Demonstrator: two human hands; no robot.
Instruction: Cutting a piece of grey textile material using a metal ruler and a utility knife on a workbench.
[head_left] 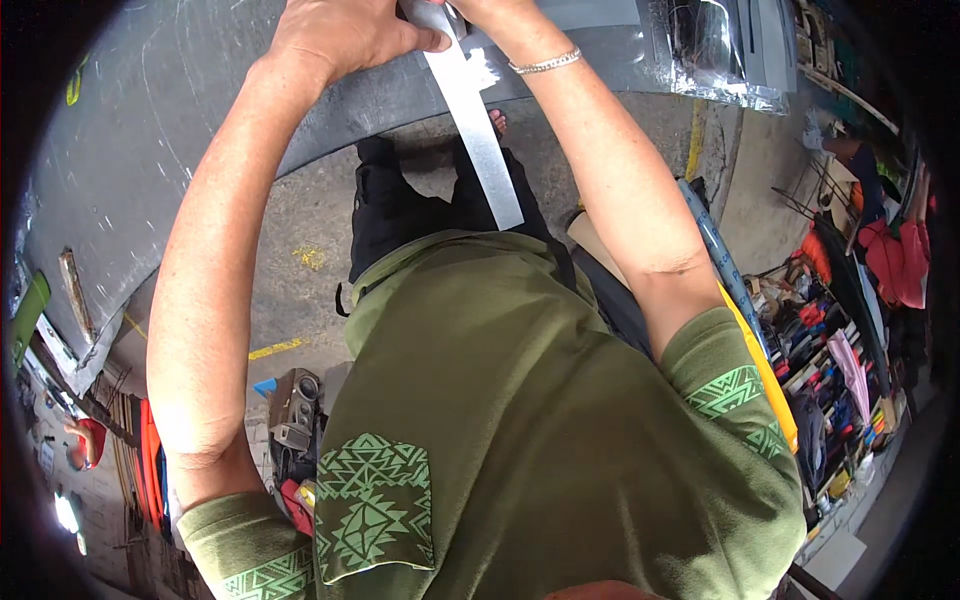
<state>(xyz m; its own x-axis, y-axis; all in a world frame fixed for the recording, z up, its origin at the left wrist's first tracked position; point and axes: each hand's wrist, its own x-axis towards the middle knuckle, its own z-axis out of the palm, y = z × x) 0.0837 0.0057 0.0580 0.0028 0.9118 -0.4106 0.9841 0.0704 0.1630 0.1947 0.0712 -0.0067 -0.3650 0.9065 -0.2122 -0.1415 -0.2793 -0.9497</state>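
Note:
A long flat silver metal strip [475, 140] reaches from the top edge of the picture down past the table's near edge toward my body. My left hand [345, 32] is at its far end, with the thumb lying across the strip; the other fingers are partly cut off by the frame. My right hand [492, 10] is close beside the same end, but mostly beyond the top edge, so its fingers are hidden. Under both hands lies a dark grey, scratched work surface [140, 130] with a curved near edge.
Clear glossy plastic sheeting [715, 50] covers the surface at right. Shelves crowded with colourful rolls and folded material [825, 370] line the right side. A grey machine part [295, 410] stands below at left. A person in red [88, 445] is far left.

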